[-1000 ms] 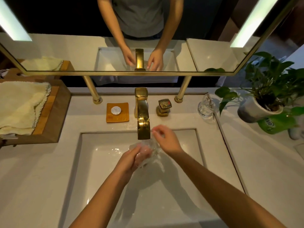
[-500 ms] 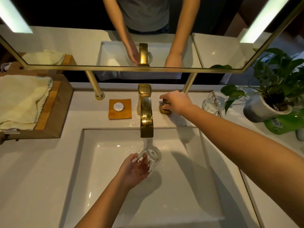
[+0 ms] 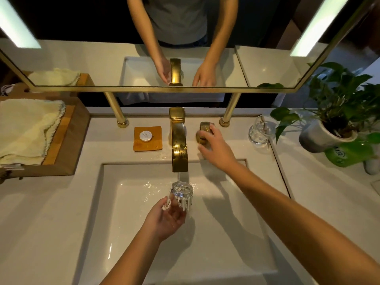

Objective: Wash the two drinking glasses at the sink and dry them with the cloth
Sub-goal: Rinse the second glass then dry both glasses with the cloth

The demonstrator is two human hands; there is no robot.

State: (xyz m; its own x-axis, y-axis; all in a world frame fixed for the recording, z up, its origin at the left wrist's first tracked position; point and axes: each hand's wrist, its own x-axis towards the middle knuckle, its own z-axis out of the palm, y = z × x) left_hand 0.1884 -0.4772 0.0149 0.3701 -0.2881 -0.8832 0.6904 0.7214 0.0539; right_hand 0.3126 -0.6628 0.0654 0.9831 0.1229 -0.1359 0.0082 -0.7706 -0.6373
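Note:
My left hand (image 3: pixel 164 219) holds a clear cut drinking glass (image 3: pixel 182 195) over the white sink (image 3: pixel 236 239), tilted with its mouth facing the gold faucet (image 3: pixel 178 149). A thin stream of water falls from the spout onto the glass. My right hand (image 3: pixel 216 149) reaches over the counter, its fingers apart and its fingertips touching the gold tap handle (image 3: pixel 204 128). The second glass (image 3: pixel 261 130) stands upright on the counter to the right. The pale yellow cloth (image 3: pixel 24 128) lies folded on a wooden tray (image 3: pixel 63 140) at the left.
An orange soap dish (image 3: pixel 147 138) with a small round soap sits left of the faucet. A potted plant (image 3: pixel 333 124) and a green bottle (image 3: pixel 349 154) stand at the right. The mirror's gold posts (image 3: pixel 230 112) rise behind the tap.
My right hand left the glass, went up to the tap handle and now loosens off it. The stream has thinned. My left hand keeps the glass under the spout.

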